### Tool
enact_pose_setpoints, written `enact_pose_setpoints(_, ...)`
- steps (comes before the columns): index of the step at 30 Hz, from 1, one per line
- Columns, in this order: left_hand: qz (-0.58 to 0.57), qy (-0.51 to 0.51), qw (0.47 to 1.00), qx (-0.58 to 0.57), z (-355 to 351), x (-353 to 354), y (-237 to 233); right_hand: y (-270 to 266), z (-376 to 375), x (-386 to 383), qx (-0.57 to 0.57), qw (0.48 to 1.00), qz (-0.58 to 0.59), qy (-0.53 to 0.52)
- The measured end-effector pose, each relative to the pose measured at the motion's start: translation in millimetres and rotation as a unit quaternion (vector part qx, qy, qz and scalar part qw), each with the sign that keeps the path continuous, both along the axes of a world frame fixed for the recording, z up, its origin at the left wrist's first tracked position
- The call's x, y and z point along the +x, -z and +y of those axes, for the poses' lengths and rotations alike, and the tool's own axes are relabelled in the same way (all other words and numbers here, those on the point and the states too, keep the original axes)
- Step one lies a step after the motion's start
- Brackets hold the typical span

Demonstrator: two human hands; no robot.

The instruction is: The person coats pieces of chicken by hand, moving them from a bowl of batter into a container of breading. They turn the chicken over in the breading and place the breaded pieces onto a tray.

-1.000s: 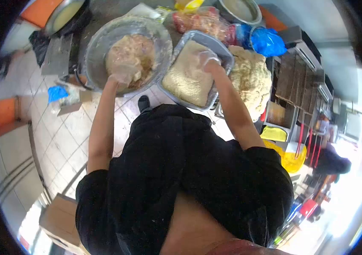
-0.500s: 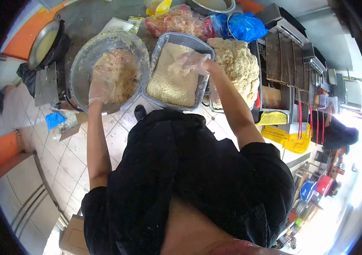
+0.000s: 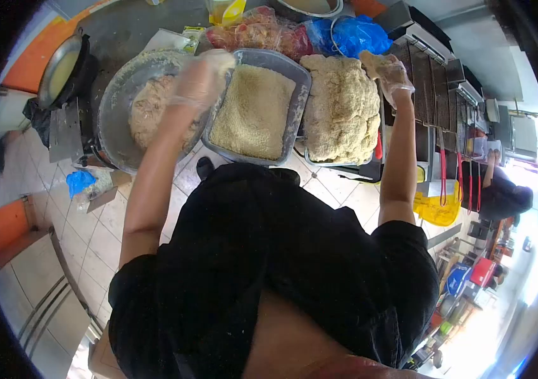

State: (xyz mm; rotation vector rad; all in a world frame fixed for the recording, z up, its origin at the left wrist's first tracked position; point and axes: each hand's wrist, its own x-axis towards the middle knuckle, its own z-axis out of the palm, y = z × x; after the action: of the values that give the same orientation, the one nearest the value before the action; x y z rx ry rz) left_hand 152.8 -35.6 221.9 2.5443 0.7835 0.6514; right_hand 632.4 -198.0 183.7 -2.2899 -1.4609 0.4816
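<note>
Both hands are up over the counter, each in a thin clear glove. The left hand (image 3: pixel 201 77) hovers right above the seam where the round metal bowl (image 3: pixel 108 117) meets the rectangular crumb tray (image 3: pixel 301 95). It's blurred, so I cannot tell whether its fingers are apart or closed on anything. The bowl holds a pale, wet meat mixture (image 3: pixel 149 110), heaped toward its middle. The tray just beside it is filled with a flat bed of breadcrumbs (image 3: pixel 253 110).

Over on the other side, the right hand (image 3: pixel 390 77) is stretched out at the far edge of the pile of breaded pieces (image 3: pixel 337 107). Its fingers are curled tight around 1 breaded piece (image 3: pixel 373 62), held just above and beside the heap. That pile sits touching the crumb tray's right side, so it's bowl, tray, pile, 3 in a row across the counter.

Behind them lie a blue plastic bag (image 3: pixel 359 35) and a clear bag of red stuff (image 3: pixel 262 31). At the far left there's a pan of pale liquid (image 3: pixel 60 63). Off to the right, well apart, another person in dark clothes (image 3: pixel 500 197) stands by the racks.
</note>
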Motion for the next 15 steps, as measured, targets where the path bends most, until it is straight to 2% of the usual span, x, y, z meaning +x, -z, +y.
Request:
enact_pose_setpoints(1, -0.027, 0.013, 1.0, 0.007, 2, 14, 23, 3, 0, 1, -0.001, 1.0, 0.0, -0.002)
enact_pose_setpoints(2, -0.054, 0.026, 0.998, 0.014, 0, 25, 47, 4, 0, -2, -0.01, 0.943, -0.313, -0.116)
enact_pose_setpoints(3, -0.042, 0.016, 0.999, 0.021, -8, 36, 72, 7, 0, -5, -0.017, 0.778, -0.589, -0.217)
enact_pose_setpoints(4, -0.029, 0.005, 0.999, 0.027, -18, 44, 91, 13, -1, -16, -0.093, 0.854, -0.485, -0.165)
enact_pose_setpoints(5, -0.009, 0.054, 0.998, 0.031, -29, 51, 93, 3, -17, -36, -0.041, 0.985, -0.155, -0.058)
enact_pose_setpoints(6, 0.012, 0.101, 0.994, 0.034, -39, 54, 95, 7, -26, -41, -0.043, 0.98, -0.174, -0.089)
enact_pose_setpoints(8, 0.045, 0.16, 0.984, -0.06, -58, 59, 168, 28, -28, -29, -0.041, 0.973, -0.188, -0.13)
enact_pose_setpoints(9, 0.049, 0.151, 0.985, -0.062, -63, 58, 177, 42, -29, -15, -0.013, 0.996, -0.059, -0.059)
enact_pose_setpoints(10, 0.119, 0.182, 0.975, -0.052, -70, 56, 180, 40, -23, -23, 0.012, 0.997, 0.072, 0.016)
enact_pose_setpoints(11, 0.189, 0.214, 0.957, -0.043, -77, 51, 183, 42, -18, -33, 0.01, 0.997, 0.076, 0.012)
enact_pose_setpoints(13, 0.155, 0.184, 0.967, -0.083, -77, 32, 146, 1, -5, -108, 0.224, 0.969, 0.015, -0.105)
enact_pose_setpoints(14, 0.1, 0.194, 0.969, -0.117, -70, 23, 125, 21, 2, -106, 0.154, 0.983, 0.069, -0.071)
enact_pose_setpoints(15, 0.044, 0.203, 0.967, -0.15, -64, 14, 110, 25, 11, -141, 0.093, 0.984, -0.14, -0.066)
